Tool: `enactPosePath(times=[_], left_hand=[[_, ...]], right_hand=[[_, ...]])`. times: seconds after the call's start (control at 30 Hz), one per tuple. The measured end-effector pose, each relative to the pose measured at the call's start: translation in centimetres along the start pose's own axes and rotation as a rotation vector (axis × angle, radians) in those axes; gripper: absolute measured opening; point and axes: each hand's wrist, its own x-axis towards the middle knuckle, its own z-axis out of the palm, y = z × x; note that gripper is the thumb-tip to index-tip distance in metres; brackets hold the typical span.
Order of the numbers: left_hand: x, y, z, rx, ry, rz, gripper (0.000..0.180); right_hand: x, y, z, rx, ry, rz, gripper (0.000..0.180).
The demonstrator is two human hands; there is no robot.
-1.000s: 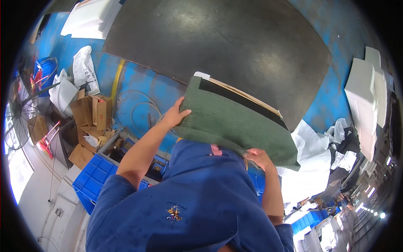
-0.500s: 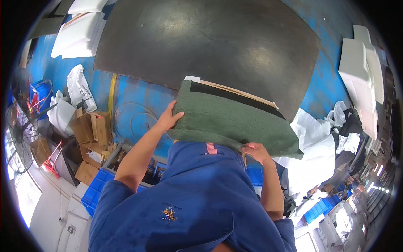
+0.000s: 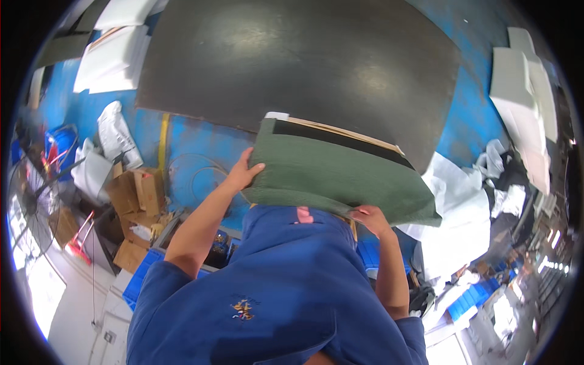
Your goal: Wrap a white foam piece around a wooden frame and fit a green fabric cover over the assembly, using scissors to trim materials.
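A padded panel covered in dark green fabric (image 3: 340, 173) lies against my waist, its far side by the near edge of the dark tabletop (image 3: 298, 67). Along that far side show a black strip (image 3: 340, 143), a bare wooden edge (image 3: 347, 132) and a bit of white padding at the left corner. My left hand (image 3: 244, 172) grips the panel's left end, thumb on top and the other fingers partly hidden behind it. At the near edge, right of the middle, my right hand (image 3: 368, 218) pinches the fabric between thumb and fingers.
White foam blocks (image 3: 115, 58) are stacked at the far left, with more white blocks (image 3: 517, 91) at the far right. Cardboard boxes (image 3: 143, 194) and a fan (image 3: 33, 194) stand to my left. White sheeting (image 3: 456, 213) hangs beside the panel's right end.
The view has tilted slightly, shifting the surroundings a little. Both hands keep their hold on the green panel, in nearly the same places.
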Motion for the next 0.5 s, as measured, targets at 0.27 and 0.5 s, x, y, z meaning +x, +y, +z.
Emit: enactPosePath(times=[0.27, 0.5], left_hand=[[-0.3, 0.1, 0.0, 0.027, -0.022, 0.000, 0.081], [-0.2, 0.2, 0.2, 0.040, 0.019, 0.046, 0.080]], right_hand=[[0.5, 0.3, 0.0, 0.139, -0.008, 0.008, 0.026], [1.0, 0.8, -0.3, 0.249, -0.030, 0.045, 0.032]])
